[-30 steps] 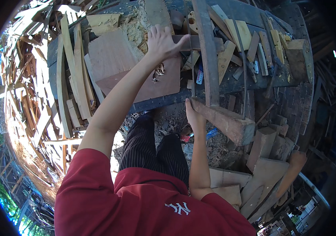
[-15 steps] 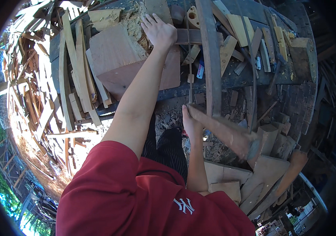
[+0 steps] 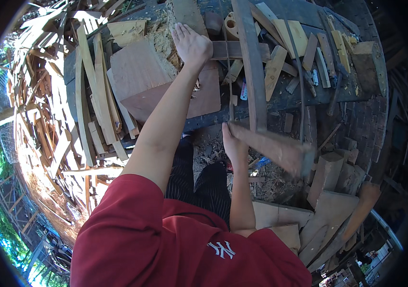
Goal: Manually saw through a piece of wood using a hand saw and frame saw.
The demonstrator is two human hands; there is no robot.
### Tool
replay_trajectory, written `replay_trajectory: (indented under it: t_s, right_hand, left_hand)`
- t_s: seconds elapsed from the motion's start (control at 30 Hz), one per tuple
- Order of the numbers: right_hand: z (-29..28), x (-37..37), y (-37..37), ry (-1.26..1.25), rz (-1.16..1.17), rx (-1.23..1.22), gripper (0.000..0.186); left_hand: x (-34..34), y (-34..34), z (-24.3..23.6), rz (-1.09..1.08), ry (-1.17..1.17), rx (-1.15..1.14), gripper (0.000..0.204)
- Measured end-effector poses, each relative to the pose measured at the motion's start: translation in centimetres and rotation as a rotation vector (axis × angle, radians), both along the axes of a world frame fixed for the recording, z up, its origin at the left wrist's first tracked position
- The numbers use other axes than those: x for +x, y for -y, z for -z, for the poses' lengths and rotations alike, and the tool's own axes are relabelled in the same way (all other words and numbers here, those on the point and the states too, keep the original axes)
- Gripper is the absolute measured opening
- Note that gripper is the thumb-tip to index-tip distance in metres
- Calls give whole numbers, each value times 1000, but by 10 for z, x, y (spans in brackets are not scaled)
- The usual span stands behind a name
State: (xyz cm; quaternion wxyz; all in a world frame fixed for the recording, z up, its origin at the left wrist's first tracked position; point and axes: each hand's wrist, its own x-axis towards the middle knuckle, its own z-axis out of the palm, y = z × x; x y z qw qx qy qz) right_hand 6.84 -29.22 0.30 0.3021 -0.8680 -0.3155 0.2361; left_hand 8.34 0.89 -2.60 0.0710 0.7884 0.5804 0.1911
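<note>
My left hand (image 3: 193, 46) lies with its fingers stretched out over the far right edge of a large reddish-brown wood block (image 3: 139, 62). Crumbly, pale, rough wood shows along that edge. Lower down, my right hand (image 3: 235, 146) is closed around the near left end of a wooden frame saw (image 3: 253, 71). The saw's long middle bar runs away from me across the bench. A thin cord with a small peg is on its left, and a dark narrow strip is on its right. Its near cross arm is blurred.
Long wood strips (image 3: 99, 91) lie left of the block, beside a sunlit heap of scraps (image 3: 44, 124). Offcuts (image 3: 275, 71) and a thick block (image 3: 369, 67) cover the dark bench (image 3: 209, 119). Cut boards (image 3: 328, 213) are stacked at my lower right. Chips litter the ground.
The view has shifted slightly. My right hand and the saw's near end have moved a little away from me. My left hand stays on the block.
</note>
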Motion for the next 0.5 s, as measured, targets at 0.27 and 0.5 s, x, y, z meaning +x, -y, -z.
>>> replay_trajectory:
  t_s: [0.27,0.5]
  right_hand:
    - [26,-55,100,65,129,-313,45]
    - [28,26,1,-230,322,185,39]
  left_hand:
    - [-2,-5,-1,40,46,42,67]
    - [-2,9,-1,60,64,41,66]
